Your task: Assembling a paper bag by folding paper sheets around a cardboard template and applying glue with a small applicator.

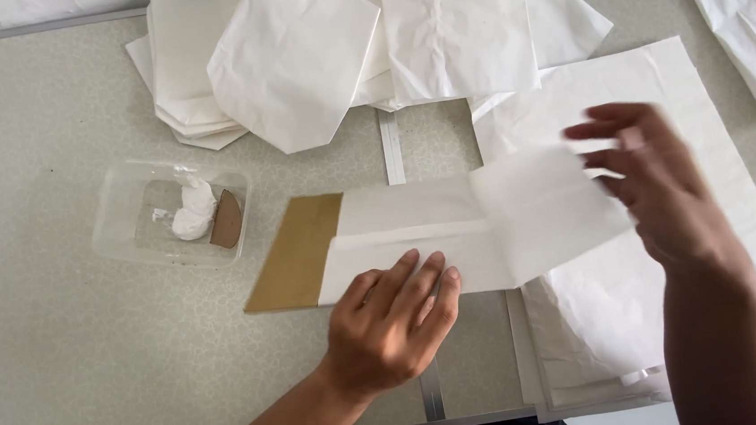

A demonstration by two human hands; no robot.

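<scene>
Fingers [419,277] of the left hand [387,329] lie flat and slightly spread, pressing the folded white paper sheet [416,236] against a brown cardboard strip [296,250] at frame centre. Right hand [664,190], blurred, at centre right, fingers loosely parted, pinches the sheet's lifted right flap. Clear plastic tray [127,223] sits apart at left; paper stacks [338,45] crowd the upper edge; bare table [94,379] lies open at lower left.

Pale speckled folding table [67,372], grey rim, metal centre seam [391,148]; even, soft light; white surface beyond far edge.
</scene>
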